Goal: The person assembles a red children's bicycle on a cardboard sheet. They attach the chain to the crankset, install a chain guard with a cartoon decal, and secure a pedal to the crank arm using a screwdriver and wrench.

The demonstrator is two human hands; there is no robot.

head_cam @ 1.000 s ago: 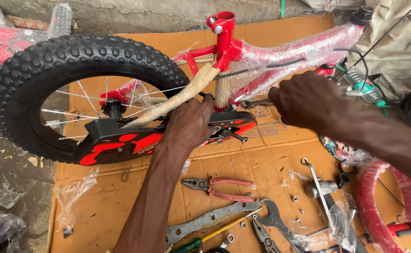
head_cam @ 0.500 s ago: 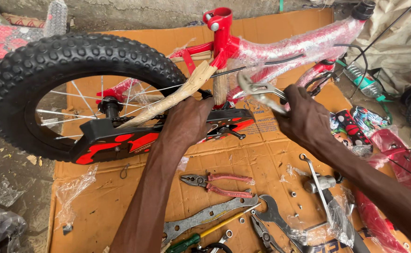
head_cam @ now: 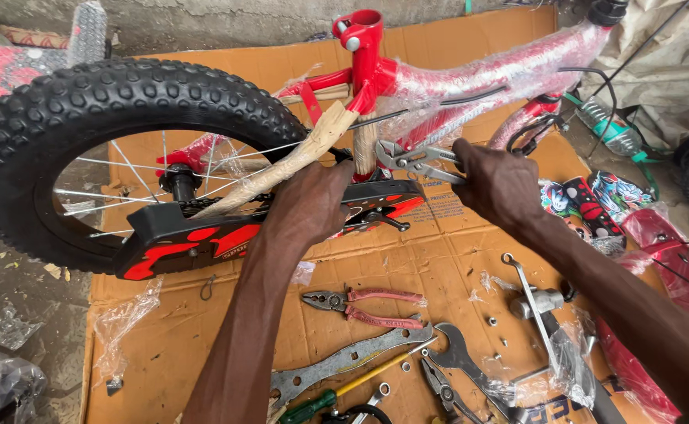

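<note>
A small red bicycle frame (head_cam: 470,74), wrapped in clear plastic, lies on flattened cardboard (head_cam: 407,259) with its black knobby rear wheel (head_cam: 116,94) at the left. My left hand (head_cam: 309,208) presses on the frame by the black and red chain guard (head_cam: 195,239), next to a paper-wrapped stay (head_cam: 313,145). My right hand (head_cam: 497,184) grips metal adjustable pliers (head_cam: 407,157), whose jaws point left at the frame's lower middle, near the seat tube.
Loose tools lie on the cardboard below my arms: red-handled pliers (head_cam: 368,306), a flat multi-wrench (head_cam: 344,361), a spanner (head_cam: 466,357), a green-handled screwdriver (head_cam: 336,392). At the right are small bolts, plastic wrap, red bike parts (head_cam: 666,251) and a green bottle (head_cam: 611,133).
My right hand has dropped from the top of the frame, now holding the pliers, and brought their jaws left toward the frame's middle. My left hand has stayed at the chain guard.
</note>
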